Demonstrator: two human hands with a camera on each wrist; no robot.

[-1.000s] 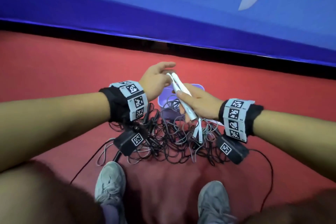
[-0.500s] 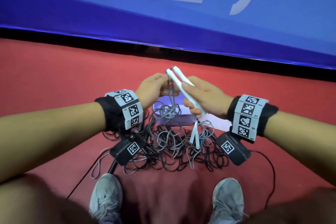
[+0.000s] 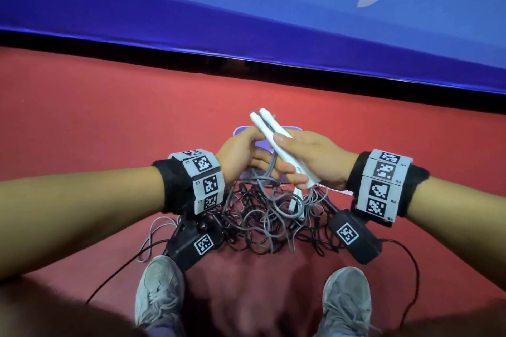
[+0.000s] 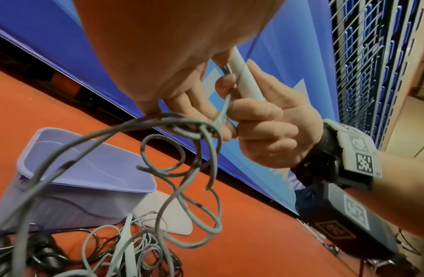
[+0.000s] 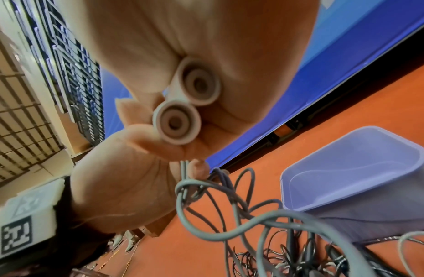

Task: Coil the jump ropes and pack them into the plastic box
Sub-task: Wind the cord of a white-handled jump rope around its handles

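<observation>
Red floor [image 3: 82,123] | our right hand [image 3: 315,161] grips both handles [image 3: 269,130]; left hand [image 3: 241,156] pinches the cord [image 4: 226,105] just below | next: wind loops | box [image 4: 87,180] below the grip.

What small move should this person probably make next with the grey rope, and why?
Probably wind the first loop round the white handles. The right hand grips both handles together, the left hand pinches the grey cord just below them, and the cord hangs loose and uncoiled beside the empty plastic box.
</observation>
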